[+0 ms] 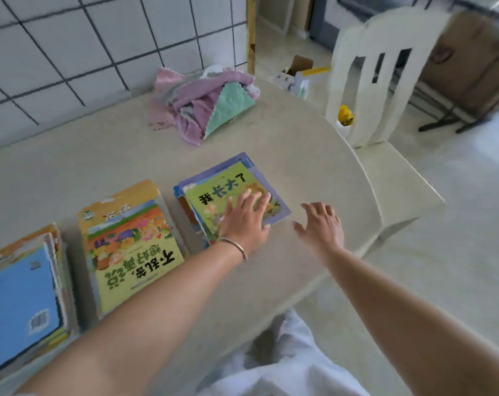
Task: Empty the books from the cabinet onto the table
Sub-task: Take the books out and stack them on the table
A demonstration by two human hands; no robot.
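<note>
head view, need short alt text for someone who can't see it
A person's left hand rests flat on the rightmost of three book stacks on a pale table; the right hand hovers open beside it. Crumpled cloths lie near the tiled wall.

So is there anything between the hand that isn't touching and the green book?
No, nothing visible. The right hand hovers open over bare table, just right of the green book atop its pile. The left hand already rests flat on that cover, and the towels lie far behind.
</note>
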